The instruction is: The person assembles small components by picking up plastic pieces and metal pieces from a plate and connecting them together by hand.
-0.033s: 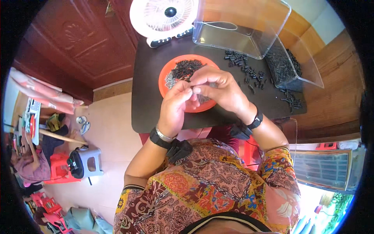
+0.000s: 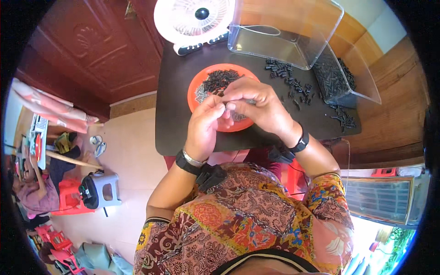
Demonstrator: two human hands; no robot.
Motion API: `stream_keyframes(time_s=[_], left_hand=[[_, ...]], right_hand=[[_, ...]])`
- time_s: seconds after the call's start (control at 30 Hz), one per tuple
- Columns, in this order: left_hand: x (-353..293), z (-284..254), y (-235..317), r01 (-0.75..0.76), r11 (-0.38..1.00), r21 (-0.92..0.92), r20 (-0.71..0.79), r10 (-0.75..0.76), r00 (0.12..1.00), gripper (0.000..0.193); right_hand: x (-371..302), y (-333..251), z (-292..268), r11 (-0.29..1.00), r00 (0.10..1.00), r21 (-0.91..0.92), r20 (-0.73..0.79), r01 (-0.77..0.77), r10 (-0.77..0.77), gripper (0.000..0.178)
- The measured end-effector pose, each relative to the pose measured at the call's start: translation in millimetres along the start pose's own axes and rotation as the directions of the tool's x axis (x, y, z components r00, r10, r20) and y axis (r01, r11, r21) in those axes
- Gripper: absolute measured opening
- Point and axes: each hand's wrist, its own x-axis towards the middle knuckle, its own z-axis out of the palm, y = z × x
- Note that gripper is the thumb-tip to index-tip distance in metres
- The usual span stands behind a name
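Note:
Over the near part of an orange round tray (image 2: pixel 193 95), my left hand (image 2: pixel 205 120) and my right hand (image 2: pixel 262 104) meet fingertip to fingertip. Both are closed in a pinch; whatever sits between the fingers is too small and too covered to name. Small black cylindrical pieces (image 2: pixel 221 80) are heaped at the tray's far side. Small silvery metal pieces (image 2: pixel 200 93) lie at its left, and more show beneath my right hand. My hands hide much of the tray's middle.
The tray stands on a dark table (image 2: pixel 172 114). Behind it is a white fan (image 2: pixel 195 30). A clear plastic bin (image 2: pixel 284 41) lies at the back, and another clear container (image 2: pixel 334 82) holds black pieces. Loose black pieces (image 2: pixel 300 89) are scattered between. A person (image 2: pixel 43 195) sits far left.

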Motion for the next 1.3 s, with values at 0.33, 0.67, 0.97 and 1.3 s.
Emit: stream_keyframes(time_s=[0.33, 0.67, 0.97, 1.3], left_hand=[[-13.5, -49.9, 10.7, -0.133, 0.942, -0.307, -0.096, 0.108, 0.989, 0.017], [-22.8, -49.2, 5.3, -0.052, 0.956, -0.290, -0.061, 0.035, 0.997, 0.018], [-22.9, -41.3, 4.3, -0.069, 0.970, -0.232, -0.108, 0.044, 0.993, 0.015], [-21.2, -37.4, 5.8, -0.033, 0.962, -0.273, -0.034, 0.024, 0.999, 0.019]], right_hand=[[5.1, 24.3, -7.4, 0.569, 0.922, -0.795, 0.356, 0.212, 0.153, 0.008], [5.6, 28.9, -0.5, 0.548, 0.935, -0.815, 0.320, 0.190, 0.152, 0.010], [15.7, 38.3, 25.4, 0.556, 0.948, -0.804, 0.308, 0.213, 0.084, 0.012], [19.4, 35.9, 22.2, 0.542, 0.963, -0.835, 0.214, 0.093, 0.164, 0.012]])
